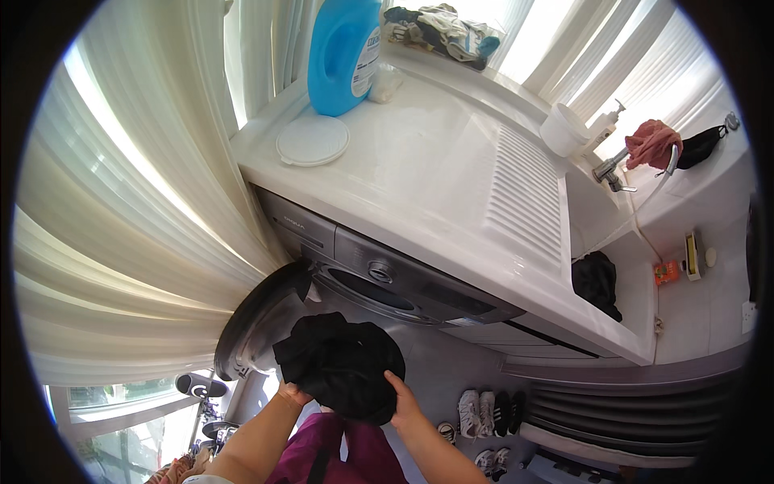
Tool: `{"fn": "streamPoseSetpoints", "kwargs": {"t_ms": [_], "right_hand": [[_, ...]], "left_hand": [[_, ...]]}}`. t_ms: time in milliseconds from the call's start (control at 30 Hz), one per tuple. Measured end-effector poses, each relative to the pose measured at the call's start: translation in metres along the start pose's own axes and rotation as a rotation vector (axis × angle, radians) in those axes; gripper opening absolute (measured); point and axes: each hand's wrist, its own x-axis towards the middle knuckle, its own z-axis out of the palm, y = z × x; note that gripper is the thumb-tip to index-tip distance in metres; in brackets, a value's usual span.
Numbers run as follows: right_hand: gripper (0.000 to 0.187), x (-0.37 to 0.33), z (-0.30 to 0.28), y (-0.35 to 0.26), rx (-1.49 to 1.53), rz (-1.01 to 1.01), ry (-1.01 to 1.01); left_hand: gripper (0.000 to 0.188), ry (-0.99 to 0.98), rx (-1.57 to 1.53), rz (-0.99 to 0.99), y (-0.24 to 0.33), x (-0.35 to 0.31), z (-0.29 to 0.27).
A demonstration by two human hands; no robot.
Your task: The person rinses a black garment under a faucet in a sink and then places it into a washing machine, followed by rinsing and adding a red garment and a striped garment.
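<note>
A bundled black cloth garment point(343, 363) hangs between my two hands, in front of my body; its kind cannot be made out. My left hand point(295, 394) grips its lower left edge, fingers partly hidden under the fabric. On the right side, my right hand point(400, 398) holds the edge with the thumb on top. Just beyond the garment stands a dark grey front-loading washing machine point(379, 273). Its round door point(262, 319) is swung open to the left, and the drum opening point(371, 290) faces me.
A white countertop point(419, 153) covers the machine, carrying a blue detergent jug point(343, 60), a round white lid point(313, 141) and a tub of clothes point(443, 32). At right, a sink holds dark cloth point(595, 284). Several shoes point(488, 413) stand on the floor; curtains point(121, 202) hang left.
</note>
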Motion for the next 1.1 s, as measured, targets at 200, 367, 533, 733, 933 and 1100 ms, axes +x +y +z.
{"fn": "streamPoseSetpoints", "kwargs": {"t_ms": [200,367,533,733,933,1100], "right_hand": [[0.059,0.155,-0.097,0.044,-0.099,0.008,0.166],[0.052,0.281,-0.100,-0.041,-0.112,-0.226,0.173],[0.049,0.350,-0.055,-0.160,0.346,-0.692,-0.040],[0.048,0.358,-0.093,-0.120,0.359,-0.690,0.196],[0.053,0.338,-0.107,-0.066,-0.305,-0.262,0.502],[0.058,0.358,-0.126,-0.056,-0.628,-0.324,0.466]], "left_hand": [[0.048,0.215,-0.008,-0.071,-0.004,0.104,-0.134],[0.039,0.244,0.342,-0.084,0.015,0.266,-0.134],[0.038,-0.144,0.022,0.272,0.043,0.348,-0.094],[0.045,-0.020,0.017,0.206,0.017,0.333,-0.132],[0.069,0.433,0.363,0.008,-0.013,0.314,-0.167],[0.075,0.619,0.740,0.144,-0.034,0.349,-0.165]]}}
